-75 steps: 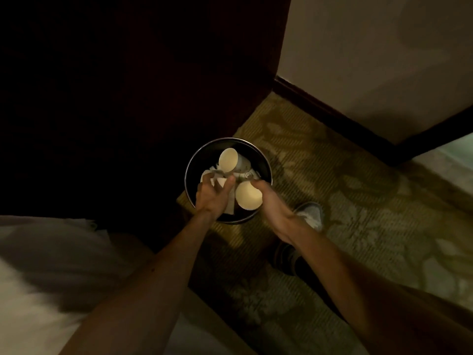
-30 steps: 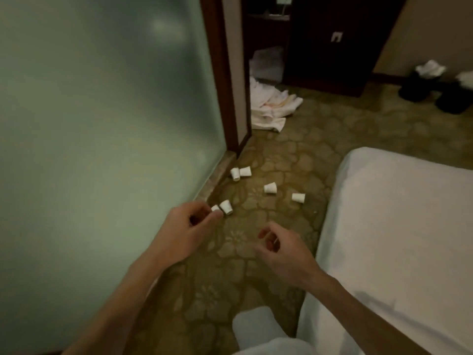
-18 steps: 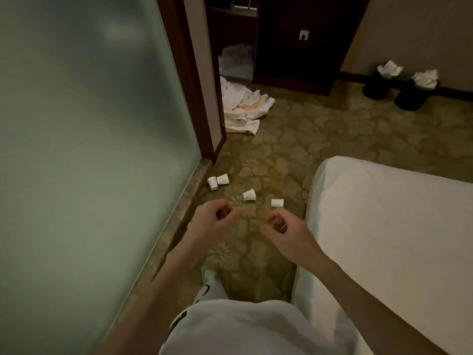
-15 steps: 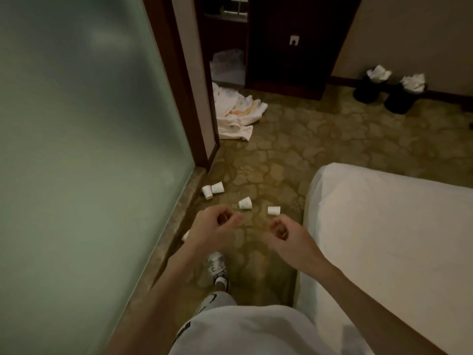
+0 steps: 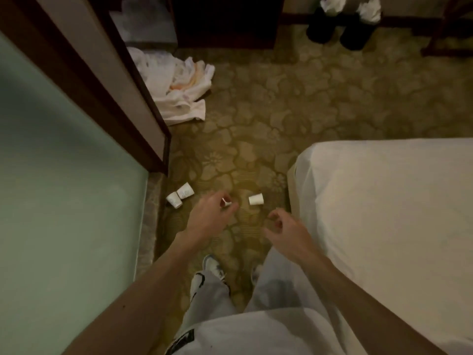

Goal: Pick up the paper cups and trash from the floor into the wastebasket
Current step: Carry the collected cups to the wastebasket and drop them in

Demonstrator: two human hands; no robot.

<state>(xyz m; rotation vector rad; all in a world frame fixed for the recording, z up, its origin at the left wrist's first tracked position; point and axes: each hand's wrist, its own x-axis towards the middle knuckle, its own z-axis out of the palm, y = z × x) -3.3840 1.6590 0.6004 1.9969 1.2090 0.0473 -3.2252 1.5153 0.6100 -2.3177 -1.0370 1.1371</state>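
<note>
We have left the wastebasket, now out of view, and reached the paper cups (image 5: 256,199) on the floor (image 5: 256,111), so another pickup begins. Both hands hang loosely curled, empty: the left hand (image 5: 208,217) overlaps one cup, another lies just beyond the right hand (image 5: 286,226), two sit at the floor's left edge.

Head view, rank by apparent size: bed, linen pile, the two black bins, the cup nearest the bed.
1. bed
2. linen pile
3. left bin and right bin: alike, not ranked; both are farthest from the camera
4. cup
</note>
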